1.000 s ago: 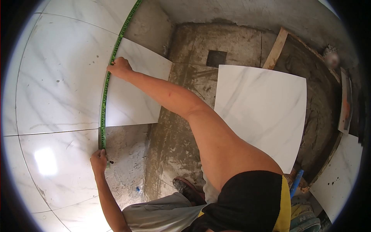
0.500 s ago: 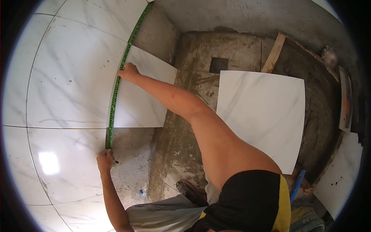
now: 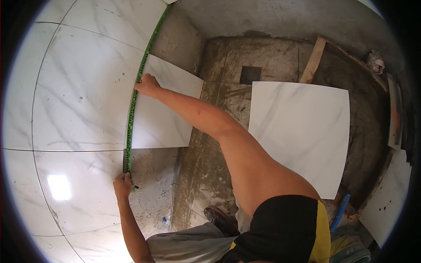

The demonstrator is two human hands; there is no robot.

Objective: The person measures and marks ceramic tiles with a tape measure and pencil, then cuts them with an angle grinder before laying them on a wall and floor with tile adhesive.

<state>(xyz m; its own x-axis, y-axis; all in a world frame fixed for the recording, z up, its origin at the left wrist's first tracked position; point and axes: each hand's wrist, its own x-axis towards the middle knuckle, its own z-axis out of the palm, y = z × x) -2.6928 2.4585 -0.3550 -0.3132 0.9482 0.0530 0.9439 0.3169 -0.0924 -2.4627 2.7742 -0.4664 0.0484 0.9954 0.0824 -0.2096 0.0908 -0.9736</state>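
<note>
A green measuring tape [image 3: 132, 109] runs along the edge of the laid white marble tiles [image 3: 83, 92]. My left hand [image 3: 123, 185] pinches its near end against the bare mortar bed. My right hand [image 3: 147, 85] presses the tape down farther away, at the edge of a narrow cut white tile [image 3: 162, 114]. My right arm stretches across the grey screed.
A loose square white tile [image 3: 302, 131] lies on the rough concrete floor to the right. A wooden batten [image 3: 312, 61] leans at the back right. More tile pieces [image 3: 386, 193] rest at the far right. A dark square hole [image 3: 250, 75] sits in the floor. My shoe [image 3: 221, 219] is below.
The view has shifted slightly, so the tape and both hands sit a little farther right. The hands keep their hold on the tape.
</note>
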